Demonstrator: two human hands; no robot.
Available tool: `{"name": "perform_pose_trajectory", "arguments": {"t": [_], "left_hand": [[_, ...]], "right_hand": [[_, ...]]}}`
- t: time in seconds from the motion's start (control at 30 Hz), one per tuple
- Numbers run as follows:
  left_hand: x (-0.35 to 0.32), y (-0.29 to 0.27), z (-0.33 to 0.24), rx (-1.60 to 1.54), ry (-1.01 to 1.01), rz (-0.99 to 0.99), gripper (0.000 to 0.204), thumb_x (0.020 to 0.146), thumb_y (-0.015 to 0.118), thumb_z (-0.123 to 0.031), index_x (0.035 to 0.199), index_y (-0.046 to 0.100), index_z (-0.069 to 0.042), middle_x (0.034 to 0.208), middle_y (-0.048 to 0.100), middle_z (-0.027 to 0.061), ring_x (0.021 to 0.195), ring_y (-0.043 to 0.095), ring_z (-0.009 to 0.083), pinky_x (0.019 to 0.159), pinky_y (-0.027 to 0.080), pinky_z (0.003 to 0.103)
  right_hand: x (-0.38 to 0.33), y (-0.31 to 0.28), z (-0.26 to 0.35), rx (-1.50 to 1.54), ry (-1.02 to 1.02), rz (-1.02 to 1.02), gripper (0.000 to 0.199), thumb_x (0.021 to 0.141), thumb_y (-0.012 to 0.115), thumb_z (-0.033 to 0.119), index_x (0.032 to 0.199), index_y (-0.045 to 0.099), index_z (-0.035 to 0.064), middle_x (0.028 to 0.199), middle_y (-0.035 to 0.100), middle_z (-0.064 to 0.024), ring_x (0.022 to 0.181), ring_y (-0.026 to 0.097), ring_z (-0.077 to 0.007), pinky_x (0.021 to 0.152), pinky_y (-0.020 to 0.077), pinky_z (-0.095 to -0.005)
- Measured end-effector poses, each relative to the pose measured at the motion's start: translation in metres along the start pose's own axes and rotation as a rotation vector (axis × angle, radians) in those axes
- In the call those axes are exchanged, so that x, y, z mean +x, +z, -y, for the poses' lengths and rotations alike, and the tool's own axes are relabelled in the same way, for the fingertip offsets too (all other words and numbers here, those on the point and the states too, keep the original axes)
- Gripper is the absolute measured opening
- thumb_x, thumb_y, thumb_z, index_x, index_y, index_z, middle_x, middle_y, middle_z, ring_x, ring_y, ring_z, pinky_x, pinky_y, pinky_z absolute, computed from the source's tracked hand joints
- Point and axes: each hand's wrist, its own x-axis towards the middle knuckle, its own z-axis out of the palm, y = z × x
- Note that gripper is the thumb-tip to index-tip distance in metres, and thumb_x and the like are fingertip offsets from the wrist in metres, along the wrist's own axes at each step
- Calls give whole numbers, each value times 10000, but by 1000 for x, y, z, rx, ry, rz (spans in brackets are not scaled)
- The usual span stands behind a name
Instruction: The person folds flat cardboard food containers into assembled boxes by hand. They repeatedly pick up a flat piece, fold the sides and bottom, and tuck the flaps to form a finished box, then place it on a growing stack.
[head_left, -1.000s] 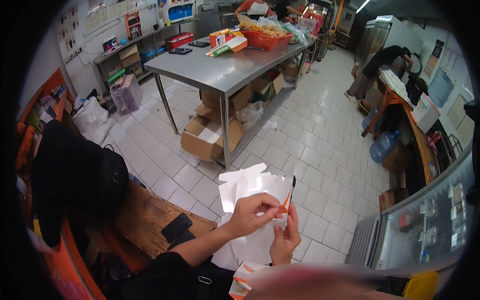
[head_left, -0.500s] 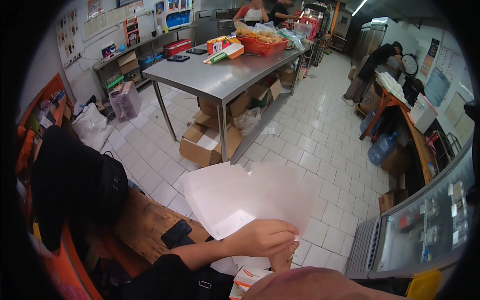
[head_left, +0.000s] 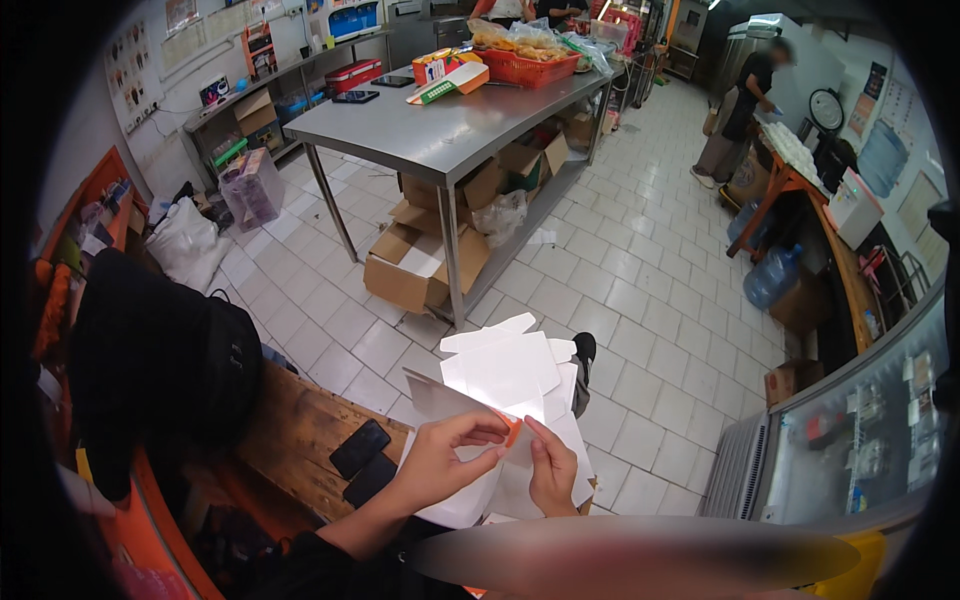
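A white cardboard box blank (head_left: 500,370) lies over my lap, with its cut flaps spread away from me. One panel of it stands partly folded up and shows a narrow orange edge (head_left: 513,430). My left hand (head_left: 445,470) pinches this panel near the orange edge, thumb and fingers bent. Close by on the right, my right hand (head_left: 553,470) grips the same cardboard, its fingertips against the fold. Other white cardboard lies under and around my hands; I cannot tell how many pieces there are.
Two dark phones (head_left: 360,448) lie on a wooden bench (head_left: 290,440) beside a black bag (head_left: 225,350). Ahead stands a steel table (head_left: 400,145) bearing a red basket (head_left: 525,70), with cardboard boxes (head_left: 410,265) below. A glass-topped cooler (head_left: 840,450) is at right. A person (head_left: 750,100) stands farther back.
The raised, blurred white sheet has come down and is partly folded. My hands have parted from their overlap to hold it side by side. The person at back right has straightened up.
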Motion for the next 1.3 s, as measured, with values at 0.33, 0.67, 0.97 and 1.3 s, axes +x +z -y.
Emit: {"name": "perform_pose_trajectory", "arguments": {"t": [0.33, 0.67, 0.97, 1.3], "left_hand": [[13, -5, 21, -233, 13, -112, 204, 813, 596, 30, 1011, 643, 38, 954, 672, 108, 919, 641, 154, 845, 507, 274], [23, -2, 7, 612, 453, -301, 127, 718, 668, 16, 841, 648, -6, 772, 658, 112, 698, 653, 230, 620, 515, 280], [42, -14, 24, 769, 662, -159, 144, 722, 674, 0, 857, 631, -20, 801, 657, 92, 710, 646, 238, 623, 522, 307], [20, 5, 30, 193, 304, -83, 140, 719, 693, 33, 855, 708, 1, 869, 702, 111, 794, 680, 172, 713, 528, 254]], "right_hand": [[-5, 4, -4, 235, 116, -130, 240, 894, 616, 148, 1068, 656, -12, 740, 562, 46, 634, 415, -15, 550, 302, -167], [-3, 8, -4, 209, 61, -40, 226, 892, 606, 81, 1097, 646, -6, 801, 634, 10, 634, 455, -4, 565, 346, -149], [0, 4, -8, 378, 339, -111, 135, 884, 629, 143, 842, 616, 16, 702, 602, 28, 563, 462, 9, 503, 322, -146], [3, 6, -23, 765, 504, -185, 164, 894, 618, 201, 848, 628, 44, 693, 579, 40, 521, 437, -10, 462, 316, -162]]}}
